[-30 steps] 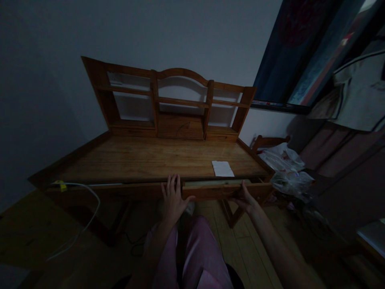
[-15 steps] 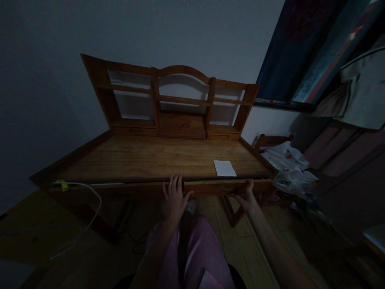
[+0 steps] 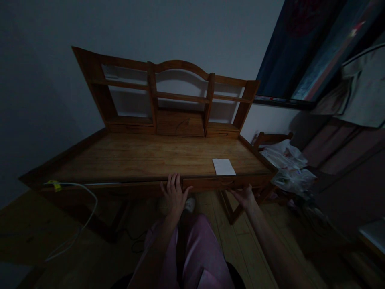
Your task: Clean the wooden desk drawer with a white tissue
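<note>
A wooden desk (image 3: 144, 154) with a shelf unit (image 3: 180, 96) along its back stands before me. My left hand (image 3: 175, 193) rests with spread fingers on the front edge, near the joint between two drawer fronts. The right drawer front (image 3: 204, 184) sits nearly flush under the desktop. At its lower edge, near the right end, is my right hand (image 3: 245, 196), fingers apart and touching the wood, grasping nothing. A white paper square (image 3: 223, 167) lies on the desktop at the right.
A white cable (image 3: 95, 204) with a yellow tag (image 3: 55, 185) hangs over the desk's left front. Plastic bags (image 3: 285, 154) lie on a chair (image 3: 272, 138) at the right. My legs (image 3: 201, 249) are below the desk.
The right drawer has moved inward, and the gap behind its front has closed. My right hand has shifted slightly lower on the front. The view has moved a little.
</note>
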### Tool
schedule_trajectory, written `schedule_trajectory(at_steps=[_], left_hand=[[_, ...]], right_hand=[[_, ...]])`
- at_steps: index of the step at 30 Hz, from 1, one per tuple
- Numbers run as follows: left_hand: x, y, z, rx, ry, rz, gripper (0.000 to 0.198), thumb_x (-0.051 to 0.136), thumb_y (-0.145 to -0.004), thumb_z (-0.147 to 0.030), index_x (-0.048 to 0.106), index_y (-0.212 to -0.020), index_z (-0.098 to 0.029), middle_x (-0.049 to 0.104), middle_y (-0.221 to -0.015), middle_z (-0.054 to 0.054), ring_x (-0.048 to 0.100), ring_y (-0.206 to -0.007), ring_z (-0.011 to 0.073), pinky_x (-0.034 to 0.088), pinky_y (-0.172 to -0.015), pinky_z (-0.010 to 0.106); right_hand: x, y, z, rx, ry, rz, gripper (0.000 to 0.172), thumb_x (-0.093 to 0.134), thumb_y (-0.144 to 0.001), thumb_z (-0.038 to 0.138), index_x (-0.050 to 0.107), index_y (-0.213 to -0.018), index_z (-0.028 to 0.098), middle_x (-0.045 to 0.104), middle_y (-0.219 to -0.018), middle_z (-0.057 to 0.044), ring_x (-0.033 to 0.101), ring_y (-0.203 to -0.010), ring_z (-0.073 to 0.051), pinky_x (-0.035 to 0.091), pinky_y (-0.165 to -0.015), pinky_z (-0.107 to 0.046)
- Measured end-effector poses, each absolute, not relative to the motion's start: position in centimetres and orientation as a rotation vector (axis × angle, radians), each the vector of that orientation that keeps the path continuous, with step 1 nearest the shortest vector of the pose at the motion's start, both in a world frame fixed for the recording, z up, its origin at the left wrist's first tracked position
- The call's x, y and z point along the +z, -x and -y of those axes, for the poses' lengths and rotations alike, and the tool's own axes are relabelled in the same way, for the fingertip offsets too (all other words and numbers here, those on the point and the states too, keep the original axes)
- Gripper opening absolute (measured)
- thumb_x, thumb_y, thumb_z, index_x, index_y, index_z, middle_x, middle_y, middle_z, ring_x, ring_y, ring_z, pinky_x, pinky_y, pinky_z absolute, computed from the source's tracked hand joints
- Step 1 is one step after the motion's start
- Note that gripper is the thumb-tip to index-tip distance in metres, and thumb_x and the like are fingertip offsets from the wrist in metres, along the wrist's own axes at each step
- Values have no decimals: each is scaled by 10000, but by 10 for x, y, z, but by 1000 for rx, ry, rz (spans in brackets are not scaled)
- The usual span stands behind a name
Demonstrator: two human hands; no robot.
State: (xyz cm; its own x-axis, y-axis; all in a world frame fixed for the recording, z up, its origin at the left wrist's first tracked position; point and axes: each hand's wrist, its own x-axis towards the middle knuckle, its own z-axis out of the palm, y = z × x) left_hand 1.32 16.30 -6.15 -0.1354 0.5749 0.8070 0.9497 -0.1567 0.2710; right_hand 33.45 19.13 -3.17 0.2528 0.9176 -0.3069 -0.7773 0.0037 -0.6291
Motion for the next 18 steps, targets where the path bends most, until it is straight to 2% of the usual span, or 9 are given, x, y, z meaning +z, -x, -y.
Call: schedule_trajectory(at_steps=[4,9,12,14,15,18], left_hand=[[-63,-11,-163,-1188,1724,1693,825,611,-897,-581,390,-1531,-103,548,-1481,221,413,-1453,372,138,-1240,648],[-62,-9,-163,-1162,1723,1686,820,611,-898,-583,393,-1529,-107,557,-1473,211,422,-1447,360,140,-1247,628],[-61,-8,-162,-1155,1738,1707,813,611,-904,-567,379,-1542,-118,558,-1471,209,415,-1452,352,136,-1249,624],[-62,-7,-162,-1147,1739,1707,790,610,-911,-553,390,-1540,-129,563,-1469,201,428,-1442,347,151,-1246,617],[-62,-6,-162,-1143,1738,1705,772,609,-916,-542,399,-1537,-133,563,-1472,196,434,-1438,345,159,-1245,612],[-62,-4,-162,-1140,1734,1701,691,603,-942,-472,424,-1527,-150,564,-1481,173,435,-1438,328,169,-1248,591]], right_hand=[[-24,-333,-190,1351,891,172,196,503,-903,354,673,-956,274,745,-943,-32,691,-951,-257,584,-862,-539],[-11,-304,-165,1225,984,162,87,575,-845,222,603,-766,246,653,-668,37,650,-657,-146,620,-772,-324],[18,-274,-128,1124,960,237,163,704,-735,125,626,-815,243,688,-748,54,679,-736,-100,594,-817,-214],[51,-258,-96,1087,913,342,264,789,-712,165,682,-945,225,745,-933,2,711,-890,-126,595,-873,-246],[71,-252,-79,1024,885,486,266,794,-754,217,694,-1000,202,749,-980,-32,713,-920,-142,596,-880,-273],[126,-242,-33,680,874,845,184,759,-859,299,703,-1007,205,713,-817,-3,678,-720,-126,594,-707,-275]])
